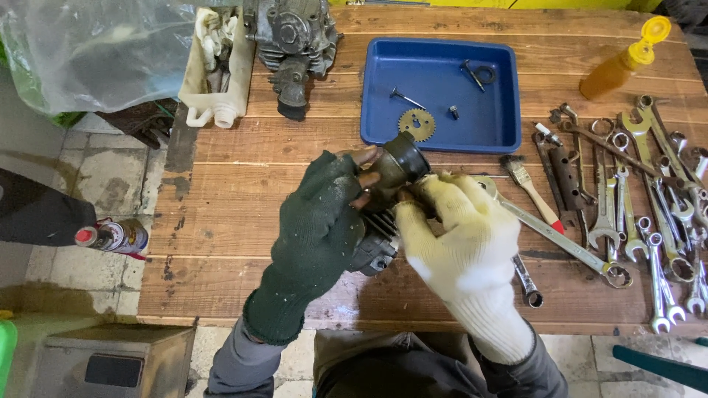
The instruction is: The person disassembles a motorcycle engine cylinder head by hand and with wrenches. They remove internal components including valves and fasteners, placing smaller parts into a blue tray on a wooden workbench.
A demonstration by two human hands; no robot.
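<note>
Held above the wooden table [221, 221], just before the blue tray [383, 88], a dark engine part [398, 166] sits gripped by the green-gloved left hand [317, 221] and white-gloved right hand [461, 243]; greasy metal could slip onto the wrenches [649, 191] beyond.

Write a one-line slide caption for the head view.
Gloved left hand and right hand hold a dark metal engine part over a wooden workbench beside wrenches.

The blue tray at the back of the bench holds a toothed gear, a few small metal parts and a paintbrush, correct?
Not quite. In the head view the blue tray holds the toothed gear and small metal parts, but no paintbrush. The paintbrush lies on the wooden bench, right of the tray, beside the wrenches.
</note>
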